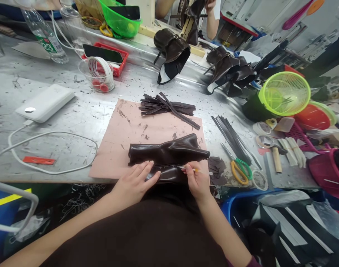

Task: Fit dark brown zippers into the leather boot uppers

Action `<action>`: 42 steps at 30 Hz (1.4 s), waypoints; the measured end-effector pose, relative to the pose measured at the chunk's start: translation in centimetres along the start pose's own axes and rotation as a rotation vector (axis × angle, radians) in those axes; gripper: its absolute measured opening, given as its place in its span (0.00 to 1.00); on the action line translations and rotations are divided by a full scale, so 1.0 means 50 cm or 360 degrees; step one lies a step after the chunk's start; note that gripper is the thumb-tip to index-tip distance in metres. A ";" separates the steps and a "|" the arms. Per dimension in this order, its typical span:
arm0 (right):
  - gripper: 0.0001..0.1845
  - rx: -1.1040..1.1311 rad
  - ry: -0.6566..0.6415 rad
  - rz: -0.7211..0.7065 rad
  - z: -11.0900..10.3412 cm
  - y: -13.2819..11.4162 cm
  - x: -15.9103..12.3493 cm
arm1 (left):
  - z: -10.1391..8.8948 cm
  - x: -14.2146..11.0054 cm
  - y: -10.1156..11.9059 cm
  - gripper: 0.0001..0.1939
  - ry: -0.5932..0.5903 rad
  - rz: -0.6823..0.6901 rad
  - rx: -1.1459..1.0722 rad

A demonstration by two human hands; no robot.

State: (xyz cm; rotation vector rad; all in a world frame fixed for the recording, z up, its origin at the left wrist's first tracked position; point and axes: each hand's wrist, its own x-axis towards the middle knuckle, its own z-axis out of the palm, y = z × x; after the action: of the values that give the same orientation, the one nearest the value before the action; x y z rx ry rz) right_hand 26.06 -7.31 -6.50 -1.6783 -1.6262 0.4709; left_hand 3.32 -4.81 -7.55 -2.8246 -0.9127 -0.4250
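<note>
A dark brown leather boot upper (169, 150) lies on a pinkish board, its near part (169, 173) hanging over the table edge in front of my body. My left hand (134, 181) rests flat on the leather, fingers stretched and a little apart. My right hand (196, 180) is closed in a pinch on a thin, pale yellow-and-white pen (195, 170), its tip at the leather beside a row of small light marks. Beyond the leather lies a pile of dark strips (166, 106). Small dark scraps (216, 168) lie to the right of my right hand.
Scissors (240, 168) with orange and green handles lie right, near dark strips (232, 139). A white power bank (45, 103) with a cable stands left. Finished-looking boot uppers (172, 52) stand at the back. Another person's hand (212, 22) works across the table.
</note>
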 end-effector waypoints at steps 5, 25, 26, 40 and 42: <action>0.13 0.0506 0.0708 0.0025 -0.014 -0.022 -0.015 | 0.004 -0.003 0.001 0.21 -0.0012 -0.0022 -0.0029; 0.21 0.0029 -0.0058 0.0172 -0.111 0.002 0.091 | -0.059 0.018 -0.129 0.18 -0.0567 -0.1479 -0.1174; 0.19 0.0110 -0.0140 0.0132 -0.086 -0.011 0.077 | -0.060 0.025 -0.131 0.17 -0.0623 -0.1451 -0.1175; 0.15 0.1594 0.0090 0.0732 -0.003 -0.032 0.004 | -0.111 0.010 -0.058 0.23 -0.0355 -0.1732 -0.2882; 0.17 0.1685 0.0181 0.0768 0.002 -0.032 -0.005 | -0.109 0.003 -0.042 0.26 -0.0258 -0.1792 -0.3096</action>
State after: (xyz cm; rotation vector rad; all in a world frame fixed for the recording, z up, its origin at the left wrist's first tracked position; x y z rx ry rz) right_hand 24.87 -7.65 -5.47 -1.1802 -0.6147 1.1895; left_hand 0.99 -4.21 -2.22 -2.6494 -3.5860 -2.1456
